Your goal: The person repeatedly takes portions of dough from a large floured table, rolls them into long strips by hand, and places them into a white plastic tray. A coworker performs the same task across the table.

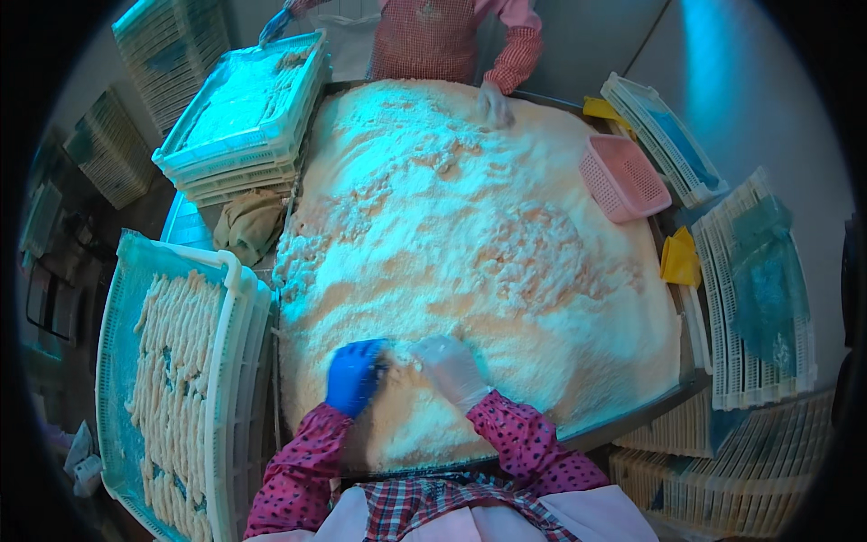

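A wide table holds a thick bed of pale crumb-like coating [388, 262]. At its near side, my left hand [355, 375], in a blue glove, is curled low over the coating, its fingertips slightly blurred. Close by on the right, my right hand [452, 370], in a whitish glove, has its fingers bent down and dusted with the coating. The hands nearly meet. A small pale coated bit shows between them, too covered to name. To the left, a white tray [230, 361] bears rows of coated strips [176, 352]. A heap of lumpy coated pieces [533, 257] lies farther right.
Across the table stands a co-worker [424, 41], one gloved hand [494, 106] on the coating. Stacked trays [239, 135] and a crumpled cloth [248, 226] are at left. A pink basket [623, 178], yellow cloths [680, 257] and upright trays [754, 289] line the right edge.
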Demonstrator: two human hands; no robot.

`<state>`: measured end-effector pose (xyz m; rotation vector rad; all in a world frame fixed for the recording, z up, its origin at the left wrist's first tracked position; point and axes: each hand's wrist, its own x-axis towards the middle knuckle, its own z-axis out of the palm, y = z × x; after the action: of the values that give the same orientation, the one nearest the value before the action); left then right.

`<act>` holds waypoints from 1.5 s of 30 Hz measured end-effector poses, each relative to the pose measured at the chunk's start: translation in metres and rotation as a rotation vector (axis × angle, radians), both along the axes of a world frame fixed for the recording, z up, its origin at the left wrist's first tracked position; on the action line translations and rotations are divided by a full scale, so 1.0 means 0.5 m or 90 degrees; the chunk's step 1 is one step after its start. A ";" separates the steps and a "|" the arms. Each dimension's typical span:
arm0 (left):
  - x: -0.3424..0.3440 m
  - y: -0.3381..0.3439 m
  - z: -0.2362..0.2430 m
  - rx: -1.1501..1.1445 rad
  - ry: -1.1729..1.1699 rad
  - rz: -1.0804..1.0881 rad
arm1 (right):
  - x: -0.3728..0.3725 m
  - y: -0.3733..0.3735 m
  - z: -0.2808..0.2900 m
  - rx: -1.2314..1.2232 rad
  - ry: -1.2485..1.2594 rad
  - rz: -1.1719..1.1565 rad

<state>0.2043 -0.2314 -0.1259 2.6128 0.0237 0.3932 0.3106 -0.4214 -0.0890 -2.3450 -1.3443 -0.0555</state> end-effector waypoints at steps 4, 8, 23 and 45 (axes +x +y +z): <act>-0.037 0.042 0.029 -0.113 -0.058 0.102 | 0.037 -0.023 0.074 0.257 0.027 -0.144; -0.046 0.051 0.041 -0.126 -0.045 0.103 | 0.047 -0.031 0.096 0.056 -0.075 0.085; 0.092 -0.005 0.002 -0.473 -0.038 0.127 | 0.066 -0.092 0.026 0.170 0.277 -0.257; 0.026 -0.059 0.035 -1.365 -0.062 0.245 | 0.009 -0.024 -0.028 0.142 0.234 -0.103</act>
<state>0.2171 -0.2611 -0.1084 0.4516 0.5527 0.2783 0.3154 -0.4332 -0.1029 -2.1401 -0.9219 0.1625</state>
